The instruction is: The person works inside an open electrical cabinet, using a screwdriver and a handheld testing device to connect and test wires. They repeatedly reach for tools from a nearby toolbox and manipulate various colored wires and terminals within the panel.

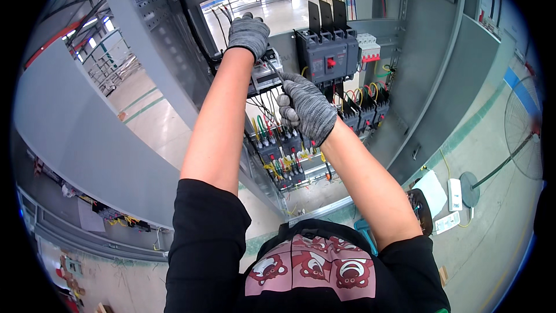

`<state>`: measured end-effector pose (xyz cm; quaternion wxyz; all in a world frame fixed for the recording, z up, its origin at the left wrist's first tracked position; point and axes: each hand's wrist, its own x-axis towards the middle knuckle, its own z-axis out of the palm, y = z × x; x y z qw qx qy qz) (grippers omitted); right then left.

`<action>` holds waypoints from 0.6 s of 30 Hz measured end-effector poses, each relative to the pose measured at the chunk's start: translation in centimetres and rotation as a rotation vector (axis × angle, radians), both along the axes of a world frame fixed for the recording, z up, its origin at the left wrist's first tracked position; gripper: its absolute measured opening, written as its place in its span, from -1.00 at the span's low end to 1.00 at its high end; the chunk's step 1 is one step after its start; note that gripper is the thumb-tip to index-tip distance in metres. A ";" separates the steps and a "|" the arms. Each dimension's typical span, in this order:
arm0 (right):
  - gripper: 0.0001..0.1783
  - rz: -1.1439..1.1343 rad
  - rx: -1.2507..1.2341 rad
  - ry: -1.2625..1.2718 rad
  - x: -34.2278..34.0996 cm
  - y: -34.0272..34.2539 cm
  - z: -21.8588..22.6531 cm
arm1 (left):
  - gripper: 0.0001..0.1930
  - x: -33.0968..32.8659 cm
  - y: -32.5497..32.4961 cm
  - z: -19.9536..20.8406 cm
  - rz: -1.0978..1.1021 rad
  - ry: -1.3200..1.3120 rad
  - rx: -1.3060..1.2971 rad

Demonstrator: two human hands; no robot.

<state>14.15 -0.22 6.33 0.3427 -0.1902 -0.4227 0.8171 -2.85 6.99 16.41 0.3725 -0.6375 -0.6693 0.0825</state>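
Right hand [308, 106] fingers clamped on thin tool [274, 69], shaft slanting up-left to grey box [262, 76]; left hand [249, 33] nearer, at box's top edge, finger grip can't tell.

Two gloves [249, 32] [311, 107], one fan [534, 134]

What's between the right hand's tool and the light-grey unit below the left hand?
Nothing visible. The thin tool in the right hand extends over the light-grey unit's front; the left hand sits above the tip. Contact can't be told.
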 end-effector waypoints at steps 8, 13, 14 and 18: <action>-0.48 -0.431 1.157 -0.938 -0.4 0.4 0.9 | -0.79 0.4 -0.3 0.3 -0.002 -0.009 0.009; -0.51 -0.278 1.327 -1.435 -1.5 -0.6 1.5 | -0.79 -0.1 -0.5 0.0 0.001 0.008 0.000; -0.51 -0.282 1.305 -1.362 -1.6 -0.4 1.6 | -0.79 -0.1 -0.8 0.1 0.003 0.009 -0.002; -0.61 -0.303 1.178 -0.709 -0.6 5.3 -1.6 | -0.79 1.6 0.3 0.5 -0.019 0.031 0.001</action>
